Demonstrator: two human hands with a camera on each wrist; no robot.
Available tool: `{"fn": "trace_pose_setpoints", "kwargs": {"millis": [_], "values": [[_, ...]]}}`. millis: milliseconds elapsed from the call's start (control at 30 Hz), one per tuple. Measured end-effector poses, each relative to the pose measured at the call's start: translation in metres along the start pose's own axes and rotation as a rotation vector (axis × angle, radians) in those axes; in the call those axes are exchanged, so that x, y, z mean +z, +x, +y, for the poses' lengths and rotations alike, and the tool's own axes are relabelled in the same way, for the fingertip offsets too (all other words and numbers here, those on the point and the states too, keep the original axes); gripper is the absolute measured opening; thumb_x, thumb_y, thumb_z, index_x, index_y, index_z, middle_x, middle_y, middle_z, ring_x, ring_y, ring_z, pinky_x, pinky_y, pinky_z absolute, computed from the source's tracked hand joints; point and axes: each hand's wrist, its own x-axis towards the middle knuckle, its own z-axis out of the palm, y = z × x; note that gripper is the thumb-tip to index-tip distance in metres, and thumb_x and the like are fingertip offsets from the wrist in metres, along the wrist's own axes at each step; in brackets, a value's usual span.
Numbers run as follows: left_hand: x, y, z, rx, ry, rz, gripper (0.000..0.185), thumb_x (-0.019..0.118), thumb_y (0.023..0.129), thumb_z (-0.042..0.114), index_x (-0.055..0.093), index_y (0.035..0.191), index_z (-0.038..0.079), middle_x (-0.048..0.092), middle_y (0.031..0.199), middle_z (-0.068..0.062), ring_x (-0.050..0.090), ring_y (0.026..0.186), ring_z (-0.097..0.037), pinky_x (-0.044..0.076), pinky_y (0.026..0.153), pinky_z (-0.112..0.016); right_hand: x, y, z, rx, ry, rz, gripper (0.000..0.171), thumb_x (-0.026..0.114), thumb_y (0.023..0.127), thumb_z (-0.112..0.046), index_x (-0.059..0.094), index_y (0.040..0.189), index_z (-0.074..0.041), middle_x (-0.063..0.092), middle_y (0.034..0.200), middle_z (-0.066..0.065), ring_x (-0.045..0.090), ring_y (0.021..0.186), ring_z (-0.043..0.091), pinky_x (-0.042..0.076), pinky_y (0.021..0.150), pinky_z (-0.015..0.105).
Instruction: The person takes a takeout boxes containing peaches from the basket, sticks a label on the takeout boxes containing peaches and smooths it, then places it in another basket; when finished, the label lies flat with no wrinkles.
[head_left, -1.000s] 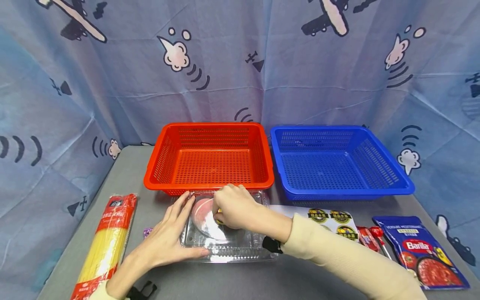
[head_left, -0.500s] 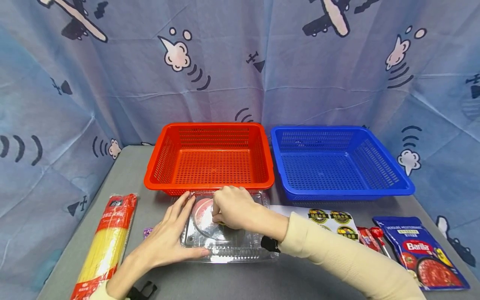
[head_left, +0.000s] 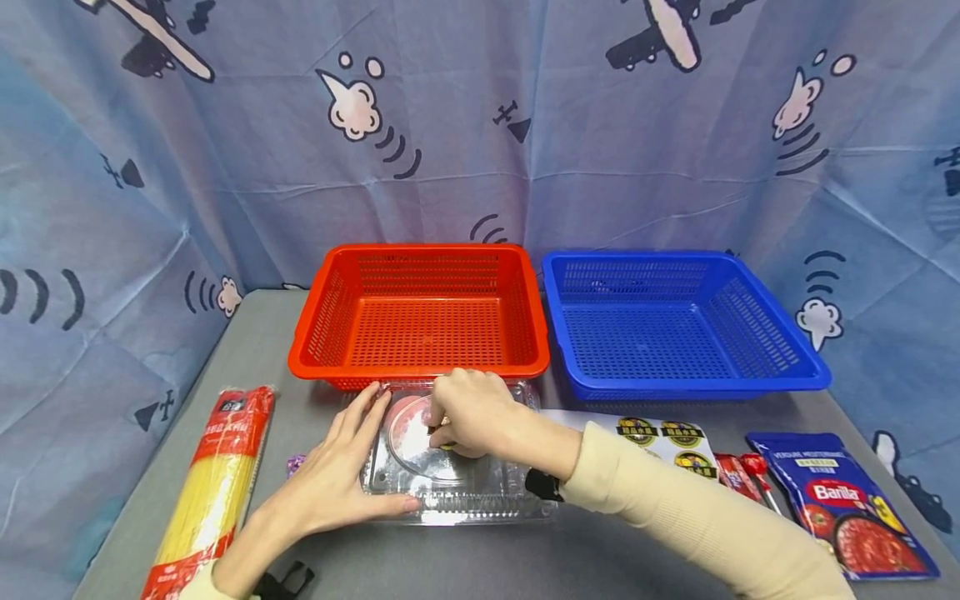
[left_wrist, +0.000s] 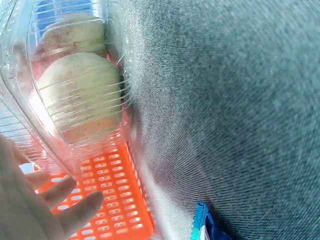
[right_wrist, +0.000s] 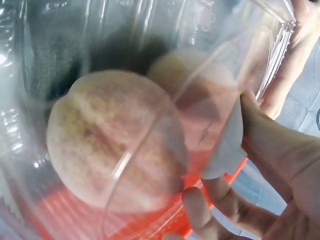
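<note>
A clear plastic clamshell box (head_left: 498,483) lies closed in front of the red basket. Through its wall show two pinkish peaches, one near peach (right_wrist: 115,140) and another peach (right_wrist: 187,75) behind it in the right wrist view. My left hand (head_left: 337,471) rests along the box's left side, fingers straight and spread, thumb at the front edge. Over the lid, my right hand (head_left: 472,417) pinches a round sticker (right_wrist: 227,145) between thumb and fingers; its white back curls up in the right wrist view. Whether part of the sticker touches the lid, I cannot tell.
Behind the box stand a red basket (head_left: 427,373) and a blue basket (head_left: 697,386). Noodles in a packet (head_left: 210,492) lie left. Rightward are a sticker sheet (head_left: 663,442), a red wrapper (head_left: 737,477), a lollipop (head_left: 756,467) and a Barilla pouch (head_left: 843,504).
My right hand has shifted slightly over the lid, and its thumb and fingertips have changed position around the sticker. My left hand and the box stay put.
</note>
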Motion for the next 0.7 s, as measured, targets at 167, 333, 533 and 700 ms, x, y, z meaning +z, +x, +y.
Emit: {"fn": "trace_pose_setpoints", "kwargs": {"millis": [167, 333, 533, 700], "values": [[0.000, 0.000, 0.000, -0.005, -0.002, -0.004, 0.126, 0.073, 0.070, 0.081, 0.018, 0.165, 0.019, 0.009, 0.173, 0.001, 0.031, 0.151, -0.034, 0.048, 0.103, -0.065, -0.003, -0.003, 0.005, 0.022, 0.000, -0.019, 0.027, 0.091, 0.074, -0.037, 0.084, 0.099, -0.026, 0.080, 0.109, -0.003, 0.076, 0.096, 0.020, 0.058, 0.065, 0.039], [0.000, 0.000, 0.001, -0.007, -0.002, -0.009, 0.126, 0.074, 0.071, 0.079, 0.018, 0.165, 0.019, 0.010, 0.173, 0.000, 0.031, 0.150, -0.034, 0.048, 0.102, -0.065, -0.005, -0.006, 0.010, 0.034, 0.015, -0.041, 0.021, 0.092, 0.074, -0.036, 0.085, 0.091, -0.027, 0.079, 0.098, -0.002, 0.067, 0.079, 0.014, 0.049, 0.056, 0.036], [0.000, 0.000, 0.001, -0.018, -0.007, -0.017, 0.125, 0.073, 0.071, 0.081, 0.018, 0.165, 0.019, 0.010, 0.173, 0.001, 0.031, 0.150, -0.034, 0.048, 0.102, -0.066, -0.008, -0.011, 0.016, 0.085, 0.027, -0.043, 0.036, 0.093, 0.072, -0.038, 0.083, 0.105, -0.026, 0.078, 0.112, -0.001, 0.074, 0.097, 0.021, 0.056, 0.063, 0.042], [0.000, 0.000, 0.002, -0.017, 0.003, -0.010, 0.126, 0.072, 0.070, 0.082, 0.019, 0.165, 0.019, 0.012, 0.172, -0.001, 0.032, 0.150, -0.034, 0.049, 0.102, -0.065, -0.009, -0.015, 0.021, 0.090, 0.042, -0.017, 0.038, 0.093, 0.071, -0.037, 0.083, 0.106, -0.024, 0.078, 0.113, 0.000, 0.074, 0.099, 0.023, 0.056, 0.063, 0.045]]}}
